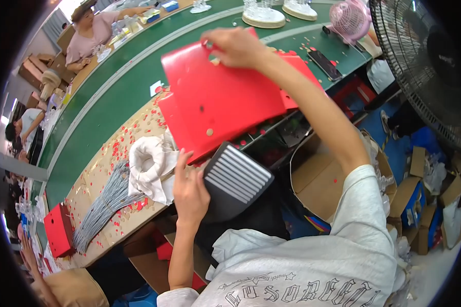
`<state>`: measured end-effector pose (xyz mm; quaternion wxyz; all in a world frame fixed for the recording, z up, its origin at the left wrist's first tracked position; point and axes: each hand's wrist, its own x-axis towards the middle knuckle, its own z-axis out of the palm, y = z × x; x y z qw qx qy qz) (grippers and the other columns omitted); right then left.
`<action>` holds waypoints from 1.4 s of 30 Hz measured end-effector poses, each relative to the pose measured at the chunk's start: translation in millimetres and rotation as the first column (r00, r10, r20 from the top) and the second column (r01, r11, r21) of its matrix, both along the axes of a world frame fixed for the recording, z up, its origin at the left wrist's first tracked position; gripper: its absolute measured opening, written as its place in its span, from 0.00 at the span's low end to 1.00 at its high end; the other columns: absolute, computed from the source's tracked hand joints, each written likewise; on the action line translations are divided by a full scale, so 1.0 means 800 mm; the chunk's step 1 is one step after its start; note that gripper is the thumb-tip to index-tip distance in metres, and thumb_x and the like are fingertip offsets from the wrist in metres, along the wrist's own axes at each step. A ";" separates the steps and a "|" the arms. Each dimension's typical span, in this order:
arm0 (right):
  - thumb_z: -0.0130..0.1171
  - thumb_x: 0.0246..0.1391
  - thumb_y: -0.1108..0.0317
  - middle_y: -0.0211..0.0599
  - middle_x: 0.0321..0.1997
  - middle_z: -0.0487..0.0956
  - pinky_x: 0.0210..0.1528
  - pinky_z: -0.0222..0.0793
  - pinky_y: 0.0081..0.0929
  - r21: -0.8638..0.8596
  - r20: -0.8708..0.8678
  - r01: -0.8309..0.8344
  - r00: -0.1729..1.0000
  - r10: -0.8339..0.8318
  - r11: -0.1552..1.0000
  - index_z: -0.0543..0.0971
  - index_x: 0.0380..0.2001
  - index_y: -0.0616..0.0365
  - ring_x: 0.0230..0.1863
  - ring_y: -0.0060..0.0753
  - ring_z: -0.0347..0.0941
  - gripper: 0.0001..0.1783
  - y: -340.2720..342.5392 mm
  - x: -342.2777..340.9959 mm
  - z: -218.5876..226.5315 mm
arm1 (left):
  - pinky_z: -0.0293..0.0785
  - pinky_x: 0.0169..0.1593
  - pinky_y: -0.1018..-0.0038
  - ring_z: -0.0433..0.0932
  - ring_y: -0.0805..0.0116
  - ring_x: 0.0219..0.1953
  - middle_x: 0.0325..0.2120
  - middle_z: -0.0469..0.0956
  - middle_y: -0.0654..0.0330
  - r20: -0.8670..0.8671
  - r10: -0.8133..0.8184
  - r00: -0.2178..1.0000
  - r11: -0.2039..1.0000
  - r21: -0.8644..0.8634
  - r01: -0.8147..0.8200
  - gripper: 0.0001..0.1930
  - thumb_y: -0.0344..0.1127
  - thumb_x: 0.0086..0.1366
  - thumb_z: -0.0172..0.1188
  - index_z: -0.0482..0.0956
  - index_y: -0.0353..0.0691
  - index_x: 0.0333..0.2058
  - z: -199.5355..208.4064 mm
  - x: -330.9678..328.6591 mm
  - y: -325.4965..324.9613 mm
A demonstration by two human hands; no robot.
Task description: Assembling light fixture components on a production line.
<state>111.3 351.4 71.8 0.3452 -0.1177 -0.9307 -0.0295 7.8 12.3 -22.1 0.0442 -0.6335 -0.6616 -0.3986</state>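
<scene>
A glossy red cardboard piece [230,97] with small round holes lies tilted over the table's near edge. My right hand [235,48] is closed at its far edge, fingers pinched by a hole; whether a small disc is also between them is too blurred to tell. At the near left corner, my left hand [190,192] has its fingers about the cardboard's edge, one finger pointing up. Under it shows more red cardboard [297,69]. A tan disc [209,132] rests on the red surface.
Beside my left hand lie a white cloth [147,166] and a bundle of grey wires [105,202], among scattered red and tan discs. A red box [59,231] stands farther left. A phone [324,65], pink fan [349,21] and large black fan [430,61] are at right. Co-workers sit at left.
</scene>
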 end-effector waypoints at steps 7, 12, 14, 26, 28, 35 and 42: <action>0.61 0.52 0.76 0.49 0.42 0.83 0.49 0.75 0.35 -0.200 0.165 0.337 0.937 -0.308 0.920 0.81 0.51 0.57 0.45 0.46 0.80 0.21 0.118 0.141 -0.018 | 0.55 0.27 0.68 0.55 0.69 0.22 0.18 0.60 0.59 0.394 0.155 0.906 0.982 -0.161 -0.098 0.17 0.31 0.75 0.46 0.63 0.29 0.25 0.030 -0.015 -0.028; 0.62 0.49 0.78 0.46 0.43 0.84 0.50 0.75 0.34 -0.392 0.252 0.409 0.909 -0.332 0.824 0.80 0.54 0.53 0.43 0.44 0.81 0.26 0.125 0.183 -0.091 | 0.49 0.25 0.70 0.51 0.77 0.23 0.17 0.53 0.66 0.558 0.082 0.826 0.984 -0.175 0.021 0.20 0.34 0.76 0.48 0.61 0.30 0.24 0.032 -0.014 -0.024; 0.62 0.49 0.78 0.46 0.44 0.85 0.52 0.76 0.34 -0.373 0.279 0.428 0.898 -0.340 0.823 0.81 0.54 0.51 0.45 0.46 0.81 0.26 0.122 0.184 -0.096 | 0.50 0.24 0.69 0.51 0.76 0.22 0.16 0.52 0.61 0.513 0.088 0.854 0.980 -0.197 0.018 0.19 0.34 0.76 0.48 0.61 0.30 0.24 0.034 -0.011 -0.023; 0.67 0.46 0.74 0.36 0.42 0.80 0.51 0.75 0.35 -0.434 -0.085 -0.397 0.912 0.401 0.809 0.84 0.39 0.56 0.47 0.42 0.77 0.14 -0.222 0.078 -0.036 | 0.61 0.24 0.54 0.71 0.39 0.18 0.16 0.70 0.40 0.215 0.230 0.949 0.957 -0.229 -0.180 0.17 0.32 0.70 0.55 0.75 0.31 0.22 0.026 -0.016 0.011; 0.70 0.43 0.70 0.36 0.37 0.75 0.44 0.74 0.36 -0.433 -0.045 -0.389 0.910 0.412 0.813 0.83 0.41 0.58 0.41 0.40 0.75 0.18 -0.276 0.073 -0.056 | 0.62 0.23 0.55 0.72 0.40 0.18 0.15 0.69 0.40 0.255 0.240 0.937 0.961 -0.202 -0.191 0.17 0.32 0.70 0.56 0.74 0.30 0.21 0.025 -0.011 0.016; 0.67 0.47 0.75 0.33 0.34 0.75 0.34 0.74 0.31 -0.459 -0.133 -0.324 0.946 0.296 0.827 0.83 0.43 0.56 0.36 0.35 0.75 0.17 -0.281 0.057 -0.087 | 0.57 0.21 0.61 0.63 0.50 0.12 0.13 0.66 0.42 0.513 0.198 0.835 0.970 -0.228 -0.090 0.16 0.31 0.70 0.54 0.72 0.27 0.23 0.033 -0.012 0.006; 0.71 0.42 0.76 0.27 0.28 0.76 0.24 0.70 0.25 -0.279 -0.142 -0.293 0.955 0.262 0.915 0.87 0.41 0.56 0.26 0.26 0.74 0.18 -0.286 0.060 -0.091 | 0.56 0.21 0.63 0.61 0.53 0.12 0.12 0.65 0.43 0.511 0.099 0.854 0.985 -0.172 -0.012 0.14 0.28 0.67 0.57 0.72 0.27 0.22 0.034 -0.006 0.000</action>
